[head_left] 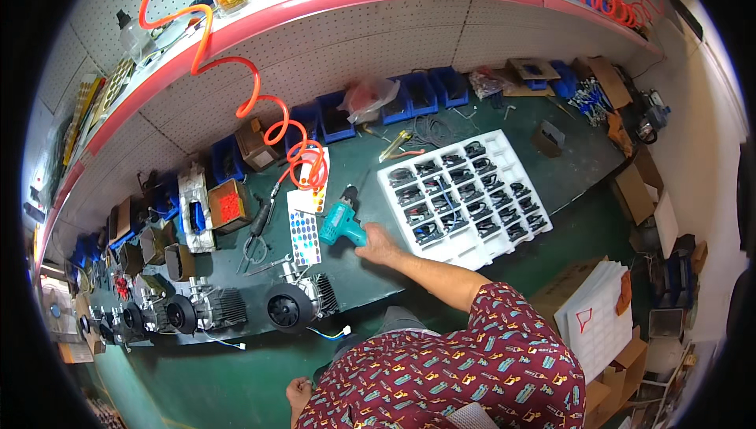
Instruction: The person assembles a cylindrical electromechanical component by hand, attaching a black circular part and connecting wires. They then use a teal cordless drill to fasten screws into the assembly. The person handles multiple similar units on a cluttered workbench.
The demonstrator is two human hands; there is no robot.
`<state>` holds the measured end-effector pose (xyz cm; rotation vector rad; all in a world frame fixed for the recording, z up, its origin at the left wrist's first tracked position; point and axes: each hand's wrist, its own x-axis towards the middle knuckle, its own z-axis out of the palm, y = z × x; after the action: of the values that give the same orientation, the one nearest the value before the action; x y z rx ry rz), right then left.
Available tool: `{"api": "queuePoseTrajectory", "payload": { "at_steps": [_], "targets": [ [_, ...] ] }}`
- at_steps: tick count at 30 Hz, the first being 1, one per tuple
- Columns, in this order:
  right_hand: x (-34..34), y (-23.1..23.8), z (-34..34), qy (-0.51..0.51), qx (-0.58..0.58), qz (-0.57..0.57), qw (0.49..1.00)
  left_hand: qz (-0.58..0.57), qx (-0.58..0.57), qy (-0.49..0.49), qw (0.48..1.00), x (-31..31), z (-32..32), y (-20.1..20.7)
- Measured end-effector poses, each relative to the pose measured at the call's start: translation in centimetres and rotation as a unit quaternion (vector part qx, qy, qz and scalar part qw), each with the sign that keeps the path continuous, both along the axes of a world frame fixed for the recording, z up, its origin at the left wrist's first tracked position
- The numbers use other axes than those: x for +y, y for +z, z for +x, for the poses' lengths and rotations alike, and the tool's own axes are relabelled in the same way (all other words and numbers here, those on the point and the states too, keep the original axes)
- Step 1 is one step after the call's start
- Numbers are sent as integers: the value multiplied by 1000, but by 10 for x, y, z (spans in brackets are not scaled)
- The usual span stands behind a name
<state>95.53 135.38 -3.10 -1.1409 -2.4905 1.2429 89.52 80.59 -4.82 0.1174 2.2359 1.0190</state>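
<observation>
My right hand (pixel 379 246) reaches across the bench and is closed on the handle end of a teal cordless drill (pixel 340 224). The drill lies on its side, its black chuck pointing away from me. Low by my body hangs my left hand (pixel 299 392), its fingers curled in and nothing showing in them. Just left of the drill is a sheet of round stickers (pixel 305 238). Nearer the front edge stands a metal unit with a black fan wheel (pixel 290 308) and cooling fins. A white foam tray (pixel 465 252) with several black cable bundles lies right of the drill.
An orange coiled air hose (pixel 258 86) hangs over the bench to a black-handled tool (pixel 260 220). Blue bins (pixel 336 118) line the back below a red-edged shelf (pixel 331 0). More finned units (pixel 206 308) stand at left. Cardboard boxes and white foam sheets (pixel 598 315) are right of me.
</observation>
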Motion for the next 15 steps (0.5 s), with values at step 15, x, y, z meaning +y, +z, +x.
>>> {"api": "queuePoseTrajectory", "payload": {
  "at_steps": [15],
  "targets": [
    [-88,206,67,-64,282,207,935,382,353,4,854,117,-111,168]
  ]
}}
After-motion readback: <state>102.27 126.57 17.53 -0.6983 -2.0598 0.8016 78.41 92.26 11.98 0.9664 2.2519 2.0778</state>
